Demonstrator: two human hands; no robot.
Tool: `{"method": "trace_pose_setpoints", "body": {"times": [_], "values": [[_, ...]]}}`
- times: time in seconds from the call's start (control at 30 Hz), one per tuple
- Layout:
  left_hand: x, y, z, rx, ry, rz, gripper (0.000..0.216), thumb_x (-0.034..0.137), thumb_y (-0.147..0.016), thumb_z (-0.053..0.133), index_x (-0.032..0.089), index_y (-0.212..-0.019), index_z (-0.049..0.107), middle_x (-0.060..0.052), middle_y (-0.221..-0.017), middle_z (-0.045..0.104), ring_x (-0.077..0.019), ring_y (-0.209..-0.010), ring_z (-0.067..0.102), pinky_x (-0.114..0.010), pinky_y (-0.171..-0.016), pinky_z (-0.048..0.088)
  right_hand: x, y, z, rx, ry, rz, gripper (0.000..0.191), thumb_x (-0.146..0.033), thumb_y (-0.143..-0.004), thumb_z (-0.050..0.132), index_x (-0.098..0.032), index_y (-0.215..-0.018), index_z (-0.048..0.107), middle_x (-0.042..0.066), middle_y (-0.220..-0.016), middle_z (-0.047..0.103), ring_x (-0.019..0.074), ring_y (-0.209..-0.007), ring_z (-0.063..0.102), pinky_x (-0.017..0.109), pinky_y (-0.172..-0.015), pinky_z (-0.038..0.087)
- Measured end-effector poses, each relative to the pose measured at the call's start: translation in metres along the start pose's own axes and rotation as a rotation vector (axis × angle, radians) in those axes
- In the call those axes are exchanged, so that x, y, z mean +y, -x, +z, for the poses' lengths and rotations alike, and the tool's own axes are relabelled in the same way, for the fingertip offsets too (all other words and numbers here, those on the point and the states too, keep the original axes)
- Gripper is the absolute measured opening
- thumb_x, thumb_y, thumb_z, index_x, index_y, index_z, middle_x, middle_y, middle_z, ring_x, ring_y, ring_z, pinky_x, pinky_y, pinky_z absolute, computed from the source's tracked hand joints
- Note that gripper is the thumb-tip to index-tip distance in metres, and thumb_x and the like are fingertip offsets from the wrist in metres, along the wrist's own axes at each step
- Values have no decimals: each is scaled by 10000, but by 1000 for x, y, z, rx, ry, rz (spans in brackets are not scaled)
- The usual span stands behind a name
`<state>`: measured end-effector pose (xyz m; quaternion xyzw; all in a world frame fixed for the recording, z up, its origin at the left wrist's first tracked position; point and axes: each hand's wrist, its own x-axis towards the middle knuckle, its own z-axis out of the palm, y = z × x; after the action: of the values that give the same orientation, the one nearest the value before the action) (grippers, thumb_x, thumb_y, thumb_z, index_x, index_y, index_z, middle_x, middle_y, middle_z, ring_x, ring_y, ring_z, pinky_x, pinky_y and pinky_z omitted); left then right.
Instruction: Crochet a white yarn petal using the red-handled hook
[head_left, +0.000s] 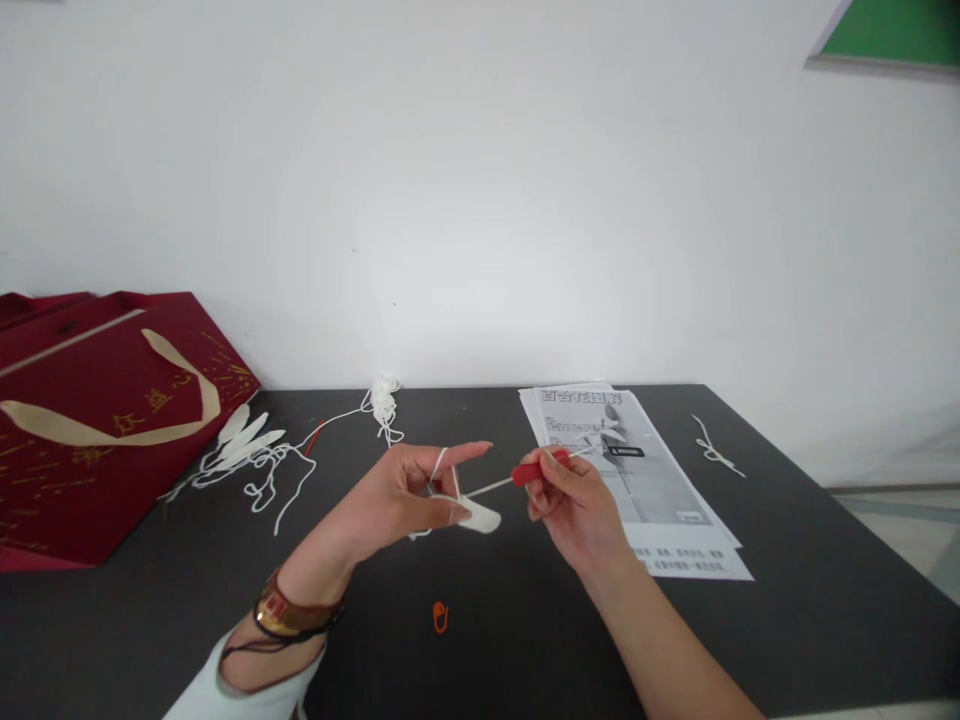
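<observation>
One strand of white yarn point(456, 482) looped round the outstretched forefinger of the left hand point(409, 495), which pinched a small white knitted piece point(484, 518) above the black table point(517, 630). The right hand point(574, 505) gripped the red handle of a hook point(527, 473), whose thin shaft reached across to the piece. An orange clip point(440, 618) lay on the table, nearer the wearer. Printed sheets point(660, 490) lay partly behind the right hand. Over on the left, white petals point(244, 437) and tangled yarn lay beside a dark red bag point(142, 400).
</observation>
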<state>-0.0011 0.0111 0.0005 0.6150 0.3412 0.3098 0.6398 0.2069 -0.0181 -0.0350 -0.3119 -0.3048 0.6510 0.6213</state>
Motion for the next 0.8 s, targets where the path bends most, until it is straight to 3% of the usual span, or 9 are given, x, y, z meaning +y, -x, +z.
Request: {"method": "trace_pose_setpoints", "body": {"times": [0.03,0.13,0.27,0.33,0.4,0.53,0.67,0.8], "values": [[0,-1,2,59,-57,50,80,127,-685,737,201,-712,745,2,-575,590,-174,-628,561,-295,-609,387,3,-2,0,26,-47,46,175,-307,-720,785,-141,-750,737,-9,-526,644,61,-391,519,137,-379,500],[-5,-4,9,189,-169,184,169,121,-718,703,205,-579,657,-23,-643,626,-236,-850,615,-337,-772,412,10,-5,-2,69,-145,137,165,-255,-703,798,-125,-787,738,-5,-567,669,54,-425,554,115,-415,521],[-12,-7,15,241,-243,245,102,108,-728,676,200,-697,707,-11,-670,607,-214,-770,601,-342,-759,417,13,-4,2,80,-161,148,185,-254,-697,802,-116,-802,739,2,-578,677,59,-436,574,122,-439,540],[-14,-9,17,263,-242,229,201,107,-723,679,206,-885,746,6,-657,586,-185,-677,558,-329,-706,414,14,-3,5,93,-120,107,198,-278,-696,804,-122,-799,738,4,-579,681,67,-437,580,144,-456,555],[-15,-10,19,300,-187,190,335,99,-699,701,213,-1011,740,20,-637,574,-161,-613,503,-314,-662,398,14,-1,7,105,-45,26,198,-302,-719,788,-132,-805,737,10,-591,692,76,-453,598,159,-479,561],[-18,-13,23,356,-60,121,229,91,-663,732,182,-870,772,19,-628,584,-129,-565,452,-290,-615,363,18,4,10,120,214,-208,150,-305,-813,705,-160,-835,739,25,-687,719,98,-520,641,189,-527,561],[-27,-18,24,372,155,59,574,75,-647,760,211,-1197,668,74,-575,515,-106,-544,444,-261,-602,349,23,12,9,114,492,-424,119,-258,-870,632,-197,-888,732,34,-790,731,133,-589,670,246,-573,574],[-32,-21,24,344,330,11,687,90,-649,786,162,-1301,582,77,-571,536,-97,-568,479,-252,-654,372,27,16,5,8,846,-729,221,-124,-883,565,-227,-1039,683,43,-836,722,164,-701,679,283,-641,566]]}}
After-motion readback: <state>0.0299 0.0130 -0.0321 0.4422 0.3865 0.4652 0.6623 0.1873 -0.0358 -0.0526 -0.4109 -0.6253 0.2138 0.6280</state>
